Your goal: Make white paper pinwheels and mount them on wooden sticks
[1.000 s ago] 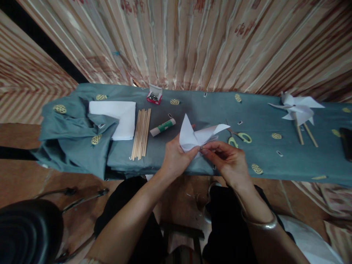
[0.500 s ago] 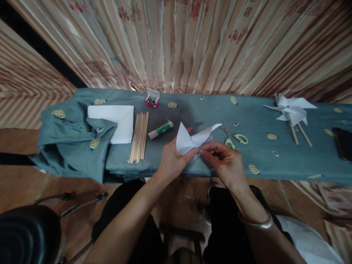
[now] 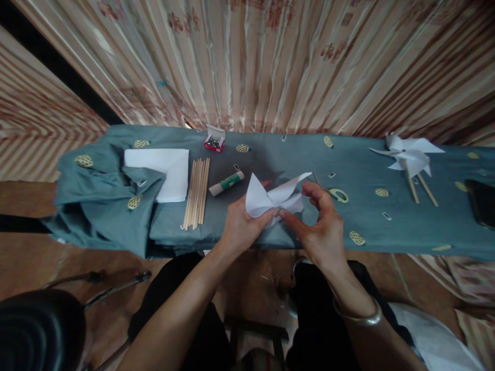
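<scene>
My left hand (image 3: 244, 222) grips a white paper pinwheel (image 3: 272, 200) from its left side, with the thumb across its lower middle and fingertips showing behind it. The blades fold inward and their points stick up. At the pinwheel's lower centre, the thumb of my right hand (image 3: 323, 226) touches the paper. The other fingers of that hand are lifted apart, to the right of the paper. Whether a pin sits under the thumbs is too small to tell. Behind my right fingers lie scissors (image 3: 339, 195) with green handles, partly covered.
On the green cloth (image 3: 270, 154) lie wooden sticks (image 3: 197, 193), a glue stick (image 3: 226, 183), folded white paper (image 3: 174, 175) and an open box of metal pins (image 3: 214, 140). Finished-looking pinwheels (image 3: 413, 154) on sticks and a dark phone (image 3: 479, 201) lie at the right.
My right hand has loosened its pinch at the pinwheel's centre. Its fingers have spread up and to the right, now covering part of the scissors. My left hand keeps its hold.
</scene>
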The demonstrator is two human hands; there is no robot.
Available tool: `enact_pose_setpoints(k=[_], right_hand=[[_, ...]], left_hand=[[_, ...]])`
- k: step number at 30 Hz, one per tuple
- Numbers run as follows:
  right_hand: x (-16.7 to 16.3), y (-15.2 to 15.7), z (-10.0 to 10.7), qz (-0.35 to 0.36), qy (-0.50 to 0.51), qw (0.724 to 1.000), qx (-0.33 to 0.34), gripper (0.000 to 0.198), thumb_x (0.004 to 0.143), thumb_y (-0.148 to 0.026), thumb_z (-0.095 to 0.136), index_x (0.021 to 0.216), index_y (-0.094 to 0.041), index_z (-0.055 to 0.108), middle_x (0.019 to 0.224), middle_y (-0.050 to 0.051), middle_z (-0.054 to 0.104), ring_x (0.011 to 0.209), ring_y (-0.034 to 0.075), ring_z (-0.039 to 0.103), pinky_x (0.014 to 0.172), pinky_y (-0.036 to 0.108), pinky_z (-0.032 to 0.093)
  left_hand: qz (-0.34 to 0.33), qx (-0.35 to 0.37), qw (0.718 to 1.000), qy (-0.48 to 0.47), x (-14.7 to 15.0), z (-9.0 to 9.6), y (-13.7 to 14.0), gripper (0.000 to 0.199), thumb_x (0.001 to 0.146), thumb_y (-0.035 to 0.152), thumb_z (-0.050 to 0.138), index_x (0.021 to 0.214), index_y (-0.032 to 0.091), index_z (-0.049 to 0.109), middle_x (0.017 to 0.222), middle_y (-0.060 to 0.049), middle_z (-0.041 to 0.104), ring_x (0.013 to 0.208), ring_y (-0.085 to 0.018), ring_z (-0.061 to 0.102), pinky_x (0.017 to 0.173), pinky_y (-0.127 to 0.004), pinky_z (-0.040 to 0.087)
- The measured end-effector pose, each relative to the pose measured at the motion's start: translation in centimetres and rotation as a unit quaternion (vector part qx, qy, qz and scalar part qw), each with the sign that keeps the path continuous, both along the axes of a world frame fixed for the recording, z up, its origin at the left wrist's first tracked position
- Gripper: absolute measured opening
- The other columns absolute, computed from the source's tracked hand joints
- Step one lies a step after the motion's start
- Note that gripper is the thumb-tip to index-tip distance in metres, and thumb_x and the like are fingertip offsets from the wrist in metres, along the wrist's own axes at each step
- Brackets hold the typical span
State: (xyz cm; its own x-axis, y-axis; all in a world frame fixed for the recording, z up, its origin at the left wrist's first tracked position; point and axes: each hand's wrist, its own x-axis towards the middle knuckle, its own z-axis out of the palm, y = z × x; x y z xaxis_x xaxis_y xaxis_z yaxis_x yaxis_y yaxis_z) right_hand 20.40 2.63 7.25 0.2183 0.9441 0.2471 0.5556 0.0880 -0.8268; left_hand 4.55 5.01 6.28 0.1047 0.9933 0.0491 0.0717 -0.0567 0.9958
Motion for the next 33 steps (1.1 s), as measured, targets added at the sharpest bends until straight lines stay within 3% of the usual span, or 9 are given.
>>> enact_pose_setpoints(k=[4,8,13,18,25,30,33], right_hand=[[0.0,0.3,-0.8,0.048,0.138,0.989,-0.023,0.071,0.069,-0.032,0.079,0.132,-0.023,0.046,0.133,0.01,0.057,0.123,0.026,0.054,0.107,0.047,0.041],[0.1,0.2,-0.7,0.076,0.218,0.97,-0.074,0.083,0.069,-0.032,0.079,0.14,-0.025,0.036,0.113,0.006,0.069,0.099,0.022,0.067,0.095,0.044,0.05],[0.1,0.0,0.2,0.067,0.251,0.959,-0.114,0.089,0.066,-0.032,0.08,0.142,-0.025,0.034,0.088,0.0,0.073,0.073,0.017,0.067,0.07,0.032,0.056],[-0.2,0.0,0.9,0.047,0.266,0.953,-0.135,0.089,0.064,-0.03,0.081,0.141,-0.025,0.036,0.078,-0.003,0.071,0.06,0.015,0.063,0.057,0.029,0.054],[-0.5,-0.1,0.7,0.042,0.258,0.957,-0.125,0.087,0.066,-0.03,0.08,0.141,-0.027,0.036,0.077,-0.003,0.07,0.059,0.017,0.063,0.056,0.031,0.055],[-0.5,-0.2,0.3,0.038,0.236,0.964,-0.113,0.085,0.069,-0.033,0.078,0.142,-0.027,0.035,0.09,0.002,0.073,0.071,0.022,0.069,0.063,0.038,0.059],[-0.6,-0.2,0.2,0.04,0.233,0.965,-0.109,0.084,0.07,-0.033,0.077,0.142,-0.027,0.035,0.089,0.002,0.073,0.07,0.023,0.069,0.063,0.039,0.059]], left_hand=[[-0.002,-0.012,1.0,0.001,-0.1,0.0,-0.1,0.052,0.071,0.03,0.075,0.12,0.014,0.063,0.117,-0.011,0.07,0.1,-0.024,0.068,0.088,-0.032,0.052],[-0.016,-0.038,0.999,-0.028,0.0,-0.1,-0.2,0.053,0.071,0.031,0.075,0.12,0.013,0.063,0.111,-0.011,0.072,0.098,-0.024,0.069,0.085,-0.032,0.054],[-0.016,-0.053,0.997,-0.052,0.0,-0.3,-0.2,0.049,0.068,0.031,0.076,0.113,0.012,0.067,0.104,-0.009,0.074,0.092,-0.023,0.07,0.08,-0.03,0.055],[-0.003,-0.074,0.995,-0.071,0.1,-0.5,-0.3,0.045,0.065,0.034,0.078,0.104,0.011,0.07,0.093,-0.008,0.076,0.083,-0.022,0.07,0.073,-0.03,0.056],[0.016,-0.104,0.993,-0.054,0.1,-0.8,-0.4,0.028,0.063,0.037,0.078,0.074,0.012,0.072,0.074,-0.006,0.074,0.066,-0.019,0.066,0.06,-0.027,0.053],[0.022,-0.111,0.992,-0.057,0.1,-0.7,-0.4,0.029,0.063,0.037,0.079,0.078,0.012,0.074,0.072,-0.004,0.073,0.064,-0.017,0.065,0.058,-0.026,0.052],[0.007,-0.105,0.992,-0.062,0.1,-0.6,-0.4,0.029,0.065,0.037,0.077,0.081,0.014,0.074,0.071,-0.003,0.072,0.062,-0.016,0.064,0.057,-0.025,0.051]])
